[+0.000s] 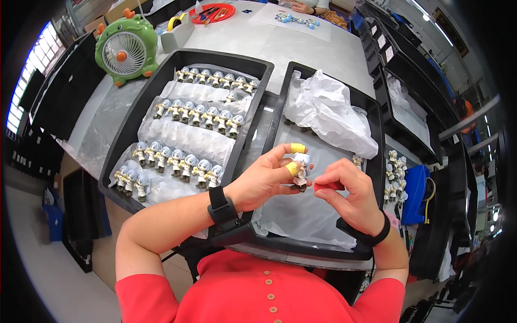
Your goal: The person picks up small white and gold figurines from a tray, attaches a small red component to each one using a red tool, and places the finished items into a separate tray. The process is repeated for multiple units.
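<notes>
My left hand [264, 178] is closed round a small figurine [300, 173] with pale blue-grey hair, a white-and-gold outfit and dark boots, held upright. Yellow tape wraps two of this hand's fingertips. Just to the figurine's right, my right hand [351, 192] is closed in a pinch; whatever is between its fingertips is too small to make out. Both hands are over the right black tray [377, 183], which is lined with white paper. Crumpled white paper [328, 107] covers its far part, with figurines partly showing beneath. The left black tray [126, 134] holds several rows of similar figurines [198, 114] on paper.
A green animal-shaped fan [125, 49] stands beyond the left tray. Near it are a tape dispenser [177, 32] and a red dish of tools [213, 13]. More figurines [395, 177] and a blue bin [416, 195] are at the right. Another person's hand [301, 7] shows across the table.
</notes>
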The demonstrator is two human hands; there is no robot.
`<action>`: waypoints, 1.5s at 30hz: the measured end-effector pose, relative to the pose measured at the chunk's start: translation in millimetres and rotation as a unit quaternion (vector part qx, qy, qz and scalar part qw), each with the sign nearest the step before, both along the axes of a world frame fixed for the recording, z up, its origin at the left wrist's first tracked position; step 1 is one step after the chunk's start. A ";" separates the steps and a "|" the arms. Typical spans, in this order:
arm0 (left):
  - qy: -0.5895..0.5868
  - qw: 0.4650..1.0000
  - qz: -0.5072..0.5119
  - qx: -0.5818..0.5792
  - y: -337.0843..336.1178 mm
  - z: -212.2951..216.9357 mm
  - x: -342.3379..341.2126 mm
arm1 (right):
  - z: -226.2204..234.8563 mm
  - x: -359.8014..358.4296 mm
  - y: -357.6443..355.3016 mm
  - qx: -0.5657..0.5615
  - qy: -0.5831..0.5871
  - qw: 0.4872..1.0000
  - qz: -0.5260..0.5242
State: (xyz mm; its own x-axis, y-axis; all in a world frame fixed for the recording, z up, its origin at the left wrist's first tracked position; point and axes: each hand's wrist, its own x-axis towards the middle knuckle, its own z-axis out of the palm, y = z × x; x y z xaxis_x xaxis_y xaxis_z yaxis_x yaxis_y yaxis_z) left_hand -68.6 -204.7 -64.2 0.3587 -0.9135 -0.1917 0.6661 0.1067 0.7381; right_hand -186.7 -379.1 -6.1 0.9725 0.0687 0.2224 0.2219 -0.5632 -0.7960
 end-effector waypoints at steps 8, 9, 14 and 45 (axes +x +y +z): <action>0.036 0.999 0.000 0.016 1.8 -1.5 0.8 | -19.9 8.7 0.0 0.019 0.033 0.999 -0.038; 0.036 0.999 -0.002 0.022 1.5 -0.9 0.9 | -19.3 7.6 0.0 0.011 0.036 0.998 -0.045; 0.041 0.999 -0.006 0.018 0.8 -3.6 0.3 | -20.2 5.5 2.7 -0.086 -0.017 0.996 -0.033; -0.001 0.999 -0.007 0.048 -3.2 -2.4 -4.0 | -25.7 2.3 10.6 -0.170 -0.091 0.981 -0.031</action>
State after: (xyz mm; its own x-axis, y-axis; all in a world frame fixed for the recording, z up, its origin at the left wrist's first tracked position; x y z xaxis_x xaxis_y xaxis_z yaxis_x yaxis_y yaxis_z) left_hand -72.6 -207.9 -66.5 0.3462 -0.8958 -0.2788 0.6658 0.0253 0.7457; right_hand -184.4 -368.5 -31.8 0.9237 0.1102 0.3671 0.2990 -0.8062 -0.5105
